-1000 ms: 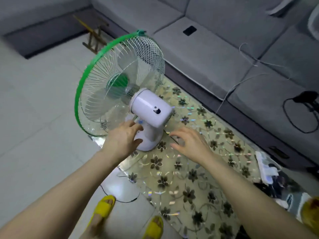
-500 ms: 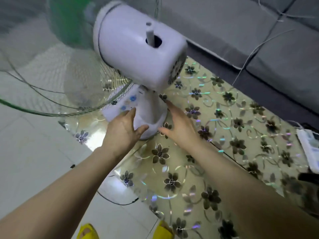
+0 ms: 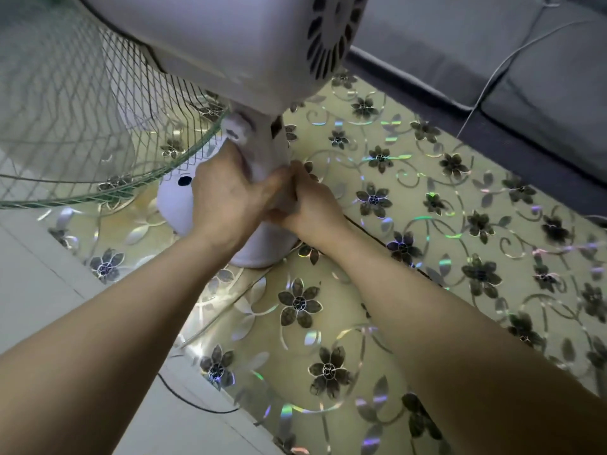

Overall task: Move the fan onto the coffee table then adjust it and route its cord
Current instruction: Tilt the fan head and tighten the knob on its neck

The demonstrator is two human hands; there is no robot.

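Observation:
A white fan (image 3: 236, 50) with a green-rimmed wire guard stands on the coffee table (image 3: 410, 198), near its left corner. The table top is yellowish with dark flowers. The fan's motor housing fills the top of the view, very close to the camera. My left hand (image 3: 226, 198) is wrapped around the fan's neck from the left. Meeting it from the right, my right hand (image 3: 308, 205) grips the same neck just above the round base. A thin black cord (image 3: 197, 402) runs over the floor below the table corner.
A grey sofa (image 3: 542, 77) runs along the far side of the table, with a thin white cable (image 3: 492, 70) lying across its cushions. Pale floor tiles (image 3: 39, 284) lie to the left of the table.
The camera has come much closer to the fan. Both hands moved up from the base and closed around the fan's neck, now touching each other.

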